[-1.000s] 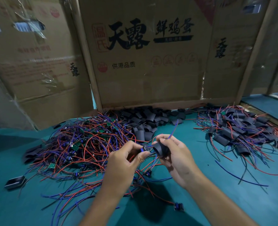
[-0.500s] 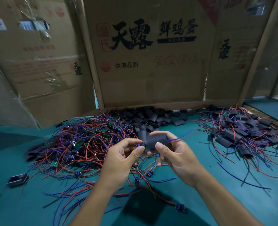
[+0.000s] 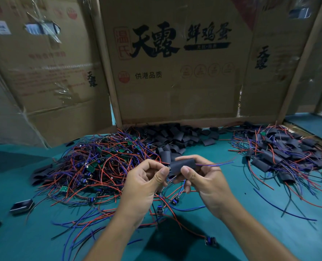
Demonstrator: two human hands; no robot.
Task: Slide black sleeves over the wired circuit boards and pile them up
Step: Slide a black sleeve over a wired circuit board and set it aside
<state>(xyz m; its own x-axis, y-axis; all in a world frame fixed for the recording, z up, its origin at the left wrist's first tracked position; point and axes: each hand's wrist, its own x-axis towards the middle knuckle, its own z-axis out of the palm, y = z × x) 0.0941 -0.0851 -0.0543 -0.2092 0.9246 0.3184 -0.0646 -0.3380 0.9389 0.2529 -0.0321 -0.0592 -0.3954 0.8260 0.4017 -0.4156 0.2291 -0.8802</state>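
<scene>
My right hand (image 3: pixel 203 178) holds a black sleeve (image 3: pixel 182 164) between thumb and fingers, lying sideways above the table. Blue and red wires (image 3: pixel 218 163) stick out of its right end. My left hand (image 3: pixel 145 183) pinches the board's end at the sleeve's left opening; the board itself is hidden inside. A tangle of bare wired circuit boards (image 3: pixel 99 166) lies to the left. Empty black sleeves (image 3: pixel 175 138) are heaped at the back centre. Sleeved boards (image 3: pixel 281 151) are piled on the right.
Cardboard boxes (image 3: pixel 175 72) wall off the back of the teal table (image 3: pixel 269 232). Loose wires and small blue connectors (image 3: pixel 210 241) lie under my hands. Two dark flat parts (image 3: pixel 22 205) sit at the left edge. A wooden strip (image 3: pixel 307 134) borders the right pile.
The sleeve has turned from end-on to sideways and slid over the board, with the wires now poking out to the right. Both hands rose slightly.
</scene>
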